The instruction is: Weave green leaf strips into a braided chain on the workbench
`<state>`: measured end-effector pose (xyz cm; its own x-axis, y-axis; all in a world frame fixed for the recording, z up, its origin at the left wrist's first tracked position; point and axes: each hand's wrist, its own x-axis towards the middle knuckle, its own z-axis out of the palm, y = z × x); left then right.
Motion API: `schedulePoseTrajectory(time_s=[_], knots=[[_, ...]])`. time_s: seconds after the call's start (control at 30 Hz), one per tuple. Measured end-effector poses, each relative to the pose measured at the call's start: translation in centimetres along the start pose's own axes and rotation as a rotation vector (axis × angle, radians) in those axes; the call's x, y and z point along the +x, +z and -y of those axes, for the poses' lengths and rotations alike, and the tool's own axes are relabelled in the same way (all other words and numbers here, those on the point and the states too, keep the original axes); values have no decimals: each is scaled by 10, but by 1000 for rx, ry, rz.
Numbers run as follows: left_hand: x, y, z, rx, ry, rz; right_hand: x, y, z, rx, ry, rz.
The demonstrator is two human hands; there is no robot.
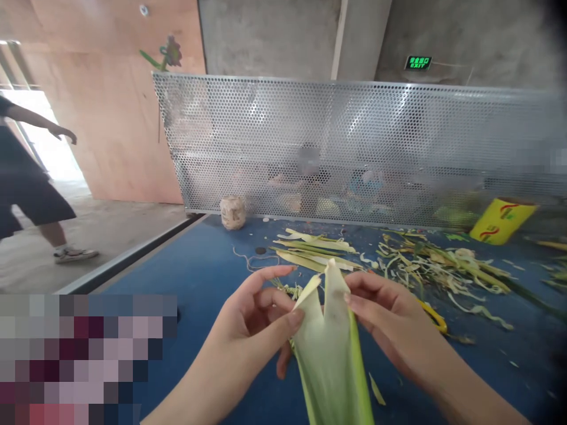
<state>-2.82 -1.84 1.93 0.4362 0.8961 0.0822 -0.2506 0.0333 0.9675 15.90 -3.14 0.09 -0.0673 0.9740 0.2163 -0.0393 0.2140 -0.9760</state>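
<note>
Where the leaf (330, 360) splits, the left hand (252, 330) and right hand (398, 319) pinch opposite sides.

The person's left hand (252, 337) and right hand (394, 319) are bare, with slender fingers (271, 273); both forearms (199, 381) show uncovered.

On the concrete wall (469, 35), the lit green exit sign (418, 63) reads 安全出口 along its upper line and EXIT in capitals beneath; the yellow cylindrical container (500, 221) at the far side of the blue desk (177, 265) bears red marks and small print, too blurred to read.
</note>
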Motion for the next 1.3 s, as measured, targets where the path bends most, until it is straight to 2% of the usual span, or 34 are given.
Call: schedulePoseTrajectory(time_s=[0.23,0.43,0.5,0.63,0.77,1.3], knots=[[-6,1,-3,-31,-65,32,-7,-5,6,18,-60,87],[-10,7,-7,-26,-60,-53,-12,-9,9,-105,-117,53],[-9,6,-6,-27,-40,-30,-13,-8,10,-96,-122,43],[-6,1,-4,-46,-15,35,-14,-5,14,-40,-107,-2],[-7,1,-7,-58,-45,63,-14,-8,16,-47,-49,48],[-6,1,-7,-44,-17,85,-18,-12,14,16,3,53]])
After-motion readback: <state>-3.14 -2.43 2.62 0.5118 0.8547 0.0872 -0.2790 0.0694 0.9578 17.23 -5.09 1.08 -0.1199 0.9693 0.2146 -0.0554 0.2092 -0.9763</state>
